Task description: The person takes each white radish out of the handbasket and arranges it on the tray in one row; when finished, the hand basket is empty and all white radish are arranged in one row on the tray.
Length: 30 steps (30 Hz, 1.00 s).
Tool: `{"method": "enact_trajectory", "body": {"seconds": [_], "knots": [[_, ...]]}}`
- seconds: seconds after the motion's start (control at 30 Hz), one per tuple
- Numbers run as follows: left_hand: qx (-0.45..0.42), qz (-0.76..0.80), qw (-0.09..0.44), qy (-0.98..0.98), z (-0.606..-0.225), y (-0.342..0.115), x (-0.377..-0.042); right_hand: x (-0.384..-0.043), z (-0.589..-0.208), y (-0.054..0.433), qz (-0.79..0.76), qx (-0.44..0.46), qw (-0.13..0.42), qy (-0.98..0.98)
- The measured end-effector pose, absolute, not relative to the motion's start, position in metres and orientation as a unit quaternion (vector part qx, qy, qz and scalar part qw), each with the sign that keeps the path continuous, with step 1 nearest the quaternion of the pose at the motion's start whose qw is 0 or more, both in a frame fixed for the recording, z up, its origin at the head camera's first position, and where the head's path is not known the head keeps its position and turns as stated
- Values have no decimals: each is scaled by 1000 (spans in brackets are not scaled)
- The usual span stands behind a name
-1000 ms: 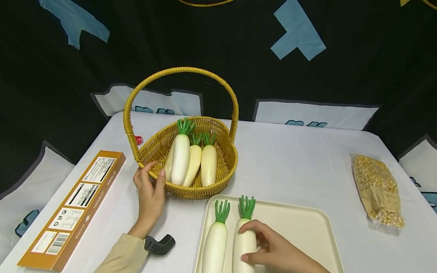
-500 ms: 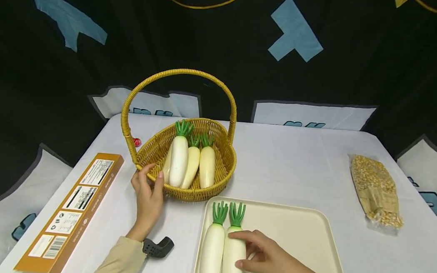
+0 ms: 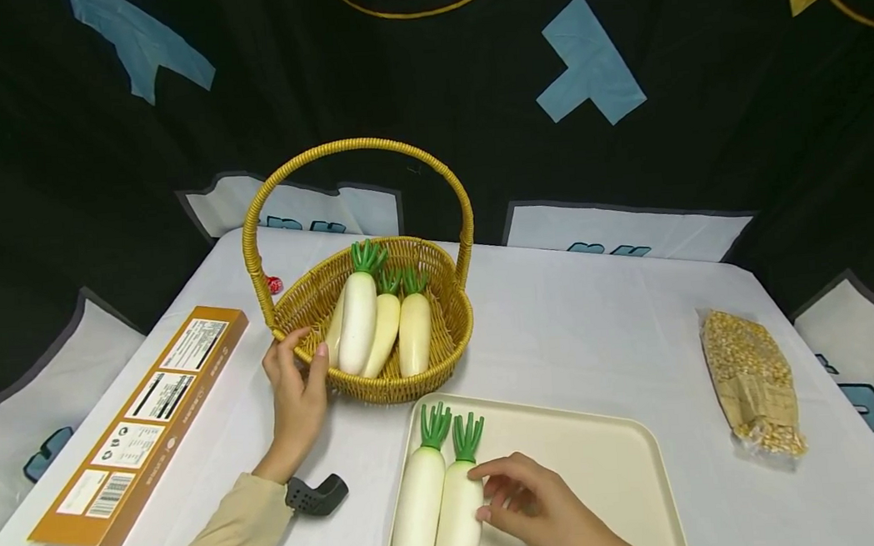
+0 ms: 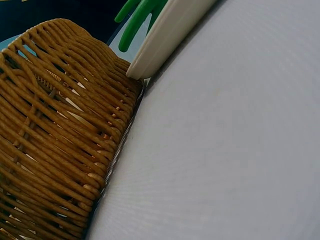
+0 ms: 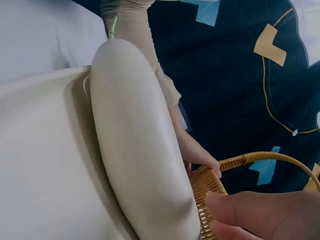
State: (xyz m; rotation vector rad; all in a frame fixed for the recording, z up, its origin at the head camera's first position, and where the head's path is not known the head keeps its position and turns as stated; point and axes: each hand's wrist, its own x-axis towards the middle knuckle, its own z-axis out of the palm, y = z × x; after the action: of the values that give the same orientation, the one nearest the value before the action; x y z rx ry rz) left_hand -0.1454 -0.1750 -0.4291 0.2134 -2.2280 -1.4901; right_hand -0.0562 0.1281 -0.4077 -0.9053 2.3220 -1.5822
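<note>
My left hand (image 3: 297, 403) grips the near left rim of a yellow wicker basket (image 3: 395, 388), fingers over the edge. Several white radishes (image 3: 360, 324) with green tops lie in the basket. On the cream tray (image 3: 588, 472), two larger white radishes lie side by side along its left edge, the left radish (image 3: 418, 504) against the right radish (image 3: 458, 518). My right hand (image 3: 537, 501) has its index fingertip and thumb tip at the right radish's side, the fingers loosely bent and not wrapped round it. The right wrist view shows one radish (image 5: 137, 135) up close, with the thumb beside it.
A long orange box (image 3: 142, 425) lies at the left. Behind the basket is a small red item (image 3: 275, 284). A clear bag of corn kernels (image 3: 751, 379) rests at the right. A dark curtain (image 3: 470, 79) hangs behind the white-covered table (image 3: 598, 330).
The right radish has shifted left on the tray until it lies against the left one. My right hand moved left with it, then loosened. The left hand stays at the basket.
</note>
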Motion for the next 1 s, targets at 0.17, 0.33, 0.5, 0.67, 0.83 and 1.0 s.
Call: {"method": "enact_trajectory", "body": {"seconds": [0.17, 0.33, 0.5, 0.67, 0.83, 1.0], "knots": [[78, -538, 227, -808, -429, -176, -145, -59, -405, 129, -540, -285, 79, 788], [77, -538, 226, -809, -429, -176, -145, -60, -401, 129, -537, -249, 76, 802], [73, -540, 228, -807, -430, -175, -145, -59, -399, 128, -521, -189, 80, 829], [76, -535, 222, -811, -430, -176, -145, -59, -396, 129, -510, -137, 104, 843], [78, -535, 219, -812, -429, -176, -144, -59, -396, 129, -510, -137, 110, 842], [73, -535, 220, -812, -429, -176, -145, -61, -395, 130, -513, -141, 111, 840]]}}
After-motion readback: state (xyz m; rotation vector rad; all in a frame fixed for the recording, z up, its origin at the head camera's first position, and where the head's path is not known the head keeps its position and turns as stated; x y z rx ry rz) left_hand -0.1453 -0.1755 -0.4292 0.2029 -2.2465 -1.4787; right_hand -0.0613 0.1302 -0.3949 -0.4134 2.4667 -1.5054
